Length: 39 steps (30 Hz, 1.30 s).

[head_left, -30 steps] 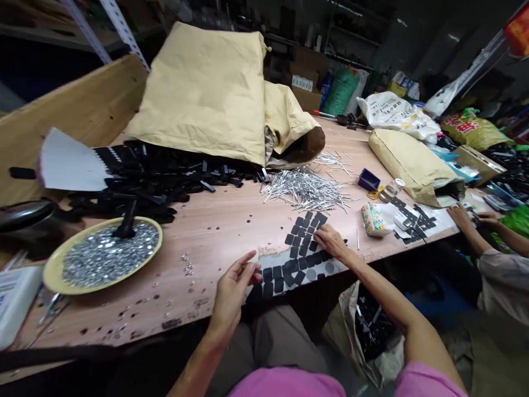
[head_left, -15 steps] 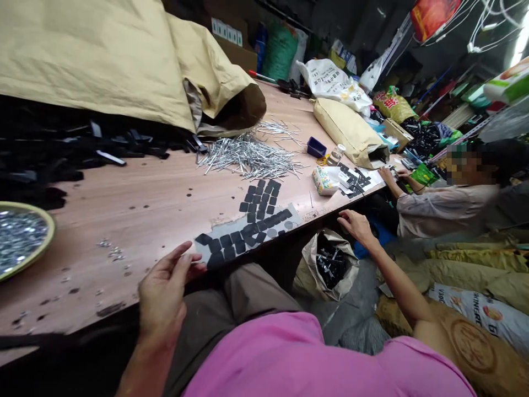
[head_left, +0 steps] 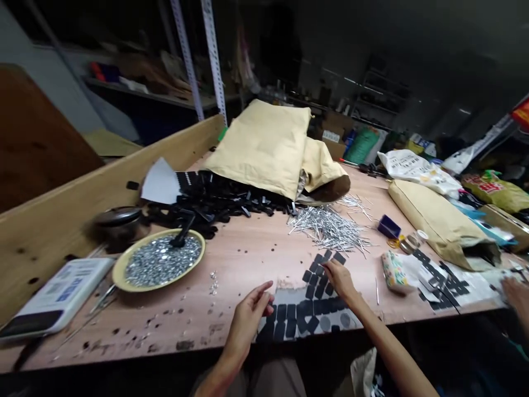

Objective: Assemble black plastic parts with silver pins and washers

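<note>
My left hand (head_left: 248, 315) is held over the table edge at the left end of a grey sheet (head_left: 285, 296), thumb and forefinger stretched out and slightly apart; nothing shows between them. My right hand (head_left: 341, 281) reaches to a cluster of black rounded-square pads (head_left: 313, 278) behind the sheet. Its fingertips are pinched together at the upper pads, and what they hold is too small to make out. On the sheet, more black pads (head_left: 291, 312) lie in rows, with a few grey round spots (head_left: 325, 322) beside them.
Behind the pads is a heap of thin metal pins (head_left: 326, 226). To the left stand a yellow bowl (head_left: 201, 262) of small shiny parts and a white scale (head_left: 68, 289). A tissue pack (head_left: 392, 273) and paper sack (head_left: 438, 220) lie right; a co-worker's hand (head_left: 516, 295) shows at the edge.
The view has swung left, bringing the whole bowl and the scale into sight. My right hand has moved from beyond the table edge onto the black pads; my left stays by the sheet.
</note>
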Tool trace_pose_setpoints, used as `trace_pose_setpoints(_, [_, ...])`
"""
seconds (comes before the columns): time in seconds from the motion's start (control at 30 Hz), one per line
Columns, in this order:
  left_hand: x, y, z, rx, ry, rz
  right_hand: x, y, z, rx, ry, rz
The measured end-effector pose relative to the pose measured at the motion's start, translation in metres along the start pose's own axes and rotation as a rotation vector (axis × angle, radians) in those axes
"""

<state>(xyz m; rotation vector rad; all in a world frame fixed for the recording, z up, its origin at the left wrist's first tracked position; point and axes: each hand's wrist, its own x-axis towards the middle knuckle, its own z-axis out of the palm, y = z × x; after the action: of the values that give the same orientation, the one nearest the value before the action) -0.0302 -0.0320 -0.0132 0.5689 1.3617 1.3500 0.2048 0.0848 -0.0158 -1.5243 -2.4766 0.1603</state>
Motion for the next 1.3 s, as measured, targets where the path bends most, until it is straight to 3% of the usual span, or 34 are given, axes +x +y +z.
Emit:
trace_pose_setpoints(0.1, [0.019, -0.007, -0.005, 0.031, 0.026, 0.027, 0.085, -0.033, 0.009, -0.150, -0.051, -0.041])
trace_pose_setpoints(0.2, [0.046, -0.016, -0.010, 0.066, 0.150, 0.134, 0.156, -0.062, 0.019, -0.200, -0.066, -0.091])
trace_pose_setpoints(0.37, [0.114, -0.026, -0.005, 0.088, 0.463, 0.392, 0.241, -0.101, 0.036, -0.222, -0.030, -0.165])
trace_pose_setpoints(0.47, [0.151, -0.032, 0.003, 0.190, 0.586, 0.479, 0.282, -0.126, 0.045, -0.223, -0.018, -0.222])
trace_pose_setpoints(0.6, [0.175, -0.052, 0.009, 0.366, 0.626, 0.545, 0.337, -0.158, 0.052, -0.199, -0.015, -0.186])
trace_pose_setpoints(0.77, [0.182, -0.075, 0.010, 0.543, 0.568, 0.587, 0.400, -0.182, 0.054, -0.053, -0.051, -0.112])
trace_pose_setpoints(0.97, [0.191, -0.082, 0.019, 0.606, 0.641, 0.551, 0.424, -0.183, 0.066, -0.008, -0.135, -0.146])
trace_pose_setpoints(1.2, [0.182, -0.066, 0.022, 0.532, 0.672, 0.511, 0.392, -0.166, 0.068, -0.141, -0.105, -0.257])
trace_pose_setpoints(1.3, [0.179, -0.060, 0.020, 0.533, 0.627, 0.513, 0.373, -0.162, 0.066, -0.138, -0.091, -0.341])
